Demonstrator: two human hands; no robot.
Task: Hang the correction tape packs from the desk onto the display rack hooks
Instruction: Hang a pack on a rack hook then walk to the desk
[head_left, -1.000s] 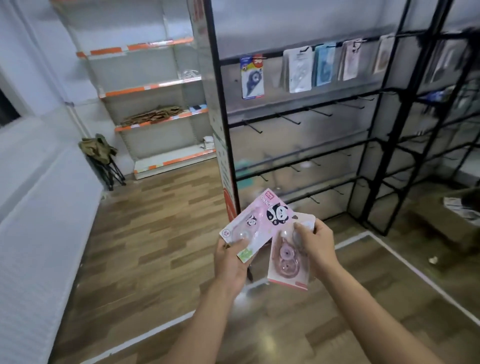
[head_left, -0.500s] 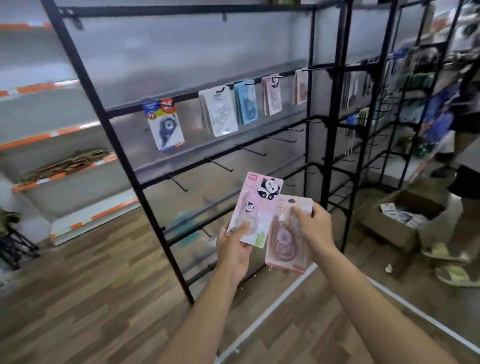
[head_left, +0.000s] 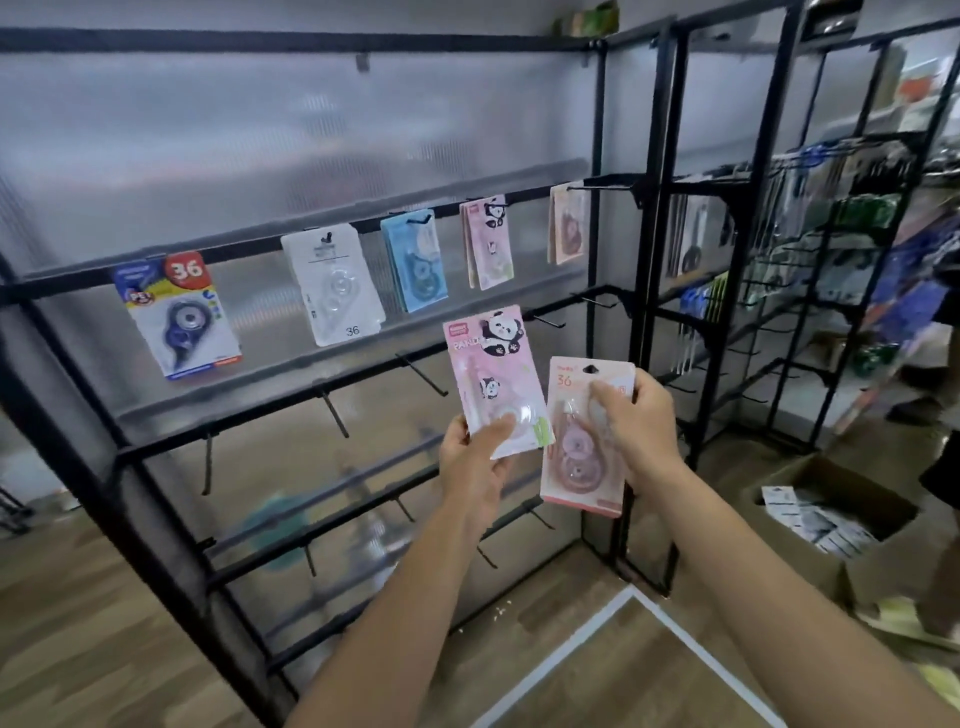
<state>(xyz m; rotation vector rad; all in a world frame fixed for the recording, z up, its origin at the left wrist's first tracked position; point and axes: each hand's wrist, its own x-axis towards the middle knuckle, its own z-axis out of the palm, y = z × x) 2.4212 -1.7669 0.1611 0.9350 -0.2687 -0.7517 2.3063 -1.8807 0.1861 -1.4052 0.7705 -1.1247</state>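
Hands raised before rack (head_left: 363, 379): left hand (head_left: 470, 467) grip pinches panda pack (head_left: 493, 379); right hand (head_left: 641, 421) grip pinches peach pack (head_left: 576, 457).

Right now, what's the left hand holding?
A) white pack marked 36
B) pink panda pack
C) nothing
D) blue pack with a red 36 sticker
B: the left hand grips the lower end of the pink panda pack, thumb over its blister, while the right hand holds a separate peach pack; the blue pack with the red 36 sticker and the white pack hang on the rack.
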